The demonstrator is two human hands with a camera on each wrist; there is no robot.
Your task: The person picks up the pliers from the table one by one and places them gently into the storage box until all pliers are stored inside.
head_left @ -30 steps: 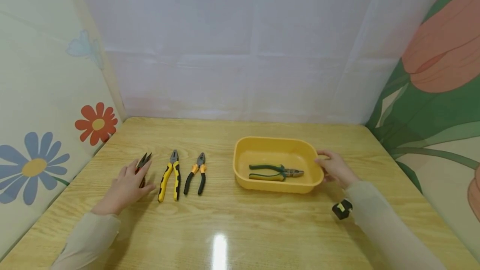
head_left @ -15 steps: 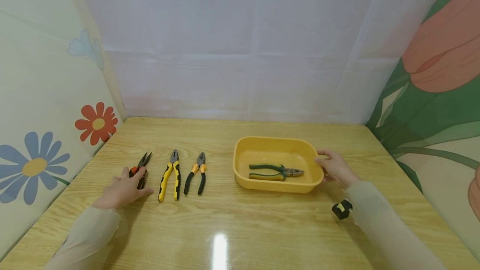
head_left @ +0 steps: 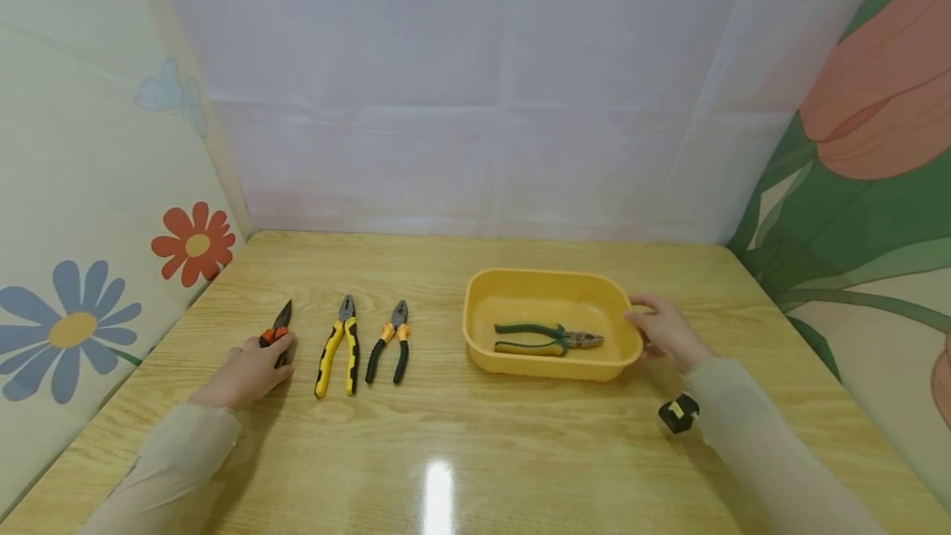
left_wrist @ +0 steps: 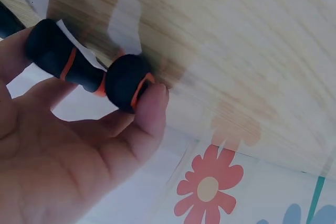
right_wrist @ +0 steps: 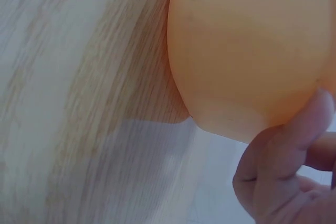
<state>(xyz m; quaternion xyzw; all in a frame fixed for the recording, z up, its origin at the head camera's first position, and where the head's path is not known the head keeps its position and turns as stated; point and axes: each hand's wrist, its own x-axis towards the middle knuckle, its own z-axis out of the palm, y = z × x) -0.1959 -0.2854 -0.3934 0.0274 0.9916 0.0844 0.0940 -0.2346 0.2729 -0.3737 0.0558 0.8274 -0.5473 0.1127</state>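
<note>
At the left of the table in the head view, my left hand (head_left: 245,373) grips the red-and-black handles of long-nose pliers (head_left: 280,322), whose tips point away. The left wrist view shows the thumb and fingers curled round the black handles (left_wrist: 126,82) with orange trim. On the right, my right hand (head_left: 669,333) holds the right end of a yellow plastic basin (head_left: 550,366) by its rim. Inside the basin lie combination pliers (head_left: 572,339) with green-and-yellow handles. The right wrist view shows my fingers (right_wrist: 283,156) against the basin's outer wall (right_wrist: 241,51).
Yellow-and-black pliers (head_left: 347,322) and smaller orange-and-black pliers (head_left: 398,322) lie side by side between my left hand and the basin. The wooden table (head_left: 357,461) meets a white sheet (head_left: 490,163) at the back. Flower-printed panels flank both sides.
My left hand has drawn back slightly along the long-nose pliers and closed round their handles. The pliers' tips have come together. My right hand and the basin stay put.
</note>
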